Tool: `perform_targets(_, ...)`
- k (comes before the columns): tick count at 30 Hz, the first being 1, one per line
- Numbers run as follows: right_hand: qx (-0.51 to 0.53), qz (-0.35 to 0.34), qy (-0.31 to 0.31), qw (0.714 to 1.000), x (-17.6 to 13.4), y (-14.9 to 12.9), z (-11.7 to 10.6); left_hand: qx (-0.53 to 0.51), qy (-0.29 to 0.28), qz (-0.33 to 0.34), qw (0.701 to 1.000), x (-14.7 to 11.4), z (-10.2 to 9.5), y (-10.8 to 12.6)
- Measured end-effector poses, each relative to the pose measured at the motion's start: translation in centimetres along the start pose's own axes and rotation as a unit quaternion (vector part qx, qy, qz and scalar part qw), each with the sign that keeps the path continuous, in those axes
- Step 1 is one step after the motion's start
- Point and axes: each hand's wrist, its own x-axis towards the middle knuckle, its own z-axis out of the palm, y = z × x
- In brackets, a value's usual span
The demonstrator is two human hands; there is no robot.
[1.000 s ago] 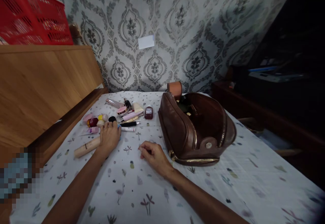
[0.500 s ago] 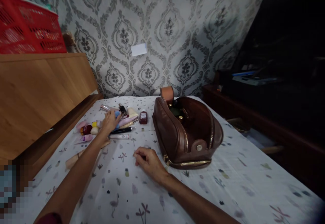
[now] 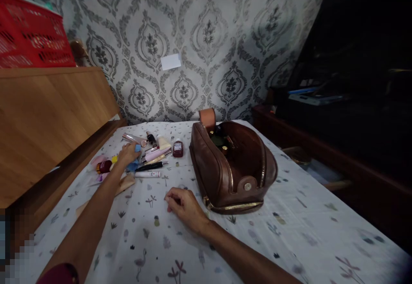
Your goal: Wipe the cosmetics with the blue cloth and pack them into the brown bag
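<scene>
Over a loose pile of cosmetics on the left of the table, my left hand [image 3: 127, 154] has its fingers closed on a small blue item [image 3: 137, 148] whose kind I cannot make out. Around it lie a black pen-like tube [image 3: 151, 166], a white tube [image 3: 147, 174], a pink tube [image 3: 157, 154], a cream tube [image 3: 164, 142] and a dark red jar [image 3: 104, 166]. A small dark red bottle [image 3: 177, 148] with a label lies right of the pile. My right hand [image 3: 186, 209] rests on the cloth with curled fingers, nothing visible in them, left of an unzipped brown leather toiletry bag [image 3: 209, 168].
Dark items with gold caps [image 3: 224, 149] show inside the bag. A patterned white cloth [image 3: 154, 241] covers the table. On the left, a red basket [image 3: 35, 35] stands on a wooden cabinet [image 3: 54, 112]. Dark furniture [image 3: 322, 146] borders the right side.
My left hand has shifted slightly back to the left with the blue item at its fingers. My right hand stays in place. The view has turned a little to the right.
</scene>
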Motion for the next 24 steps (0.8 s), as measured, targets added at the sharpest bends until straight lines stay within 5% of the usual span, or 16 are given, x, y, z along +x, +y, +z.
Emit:
perform_targets(10, 0.000, 0.031, 0.012, 0.999, -0.2, -0.3, 0.1, 0.047, 0.083, 0.050, 0.994, -0.4, -0.7, 4.7)
perform_targets(24, -0.062, 0.019, 0.013, 0.998, -0.3, -0.4, -0.2, 0.006, 0.029, 0.016, 0.999, 3.0, 1.0, 8.4)
